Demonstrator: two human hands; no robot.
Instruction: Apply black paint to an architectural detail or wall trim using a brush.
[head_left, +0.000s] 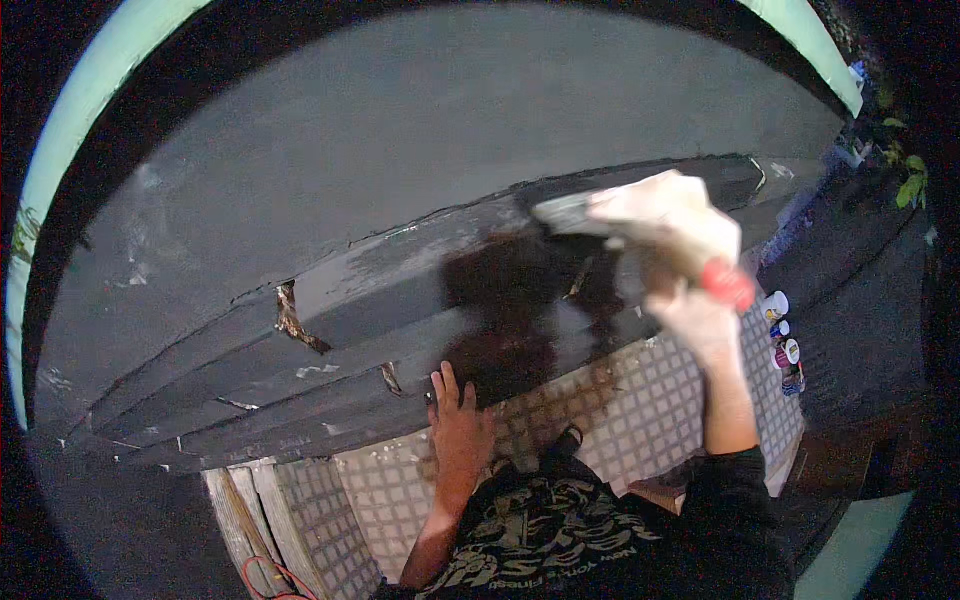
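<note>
A long dark grey panel (360, 307), tapered at both ends, stretches before me, with strips and worn pale patches on it. My right hand (694, 319) is shut on a blurred white tool or wrapped piece (667, 210) with a red part (727, 285) next to the fingers. Its pale tip points left over the panel's upper right part; whether it touches cannot be told. My left hand (459, 427) has its fingers apart at the panel's near edge, fingertips over the dark surface. A broad shadow falls across the panel between my hands.
Tiled paving (645, 405) lies below the panel. Several small jars and pots (784, 352) stand in a row at the right. Wooden planks (247, 517) and a red cable (277, 574) are at lower left. A leafy plant (911, 184) shows at the right rim.
</note>
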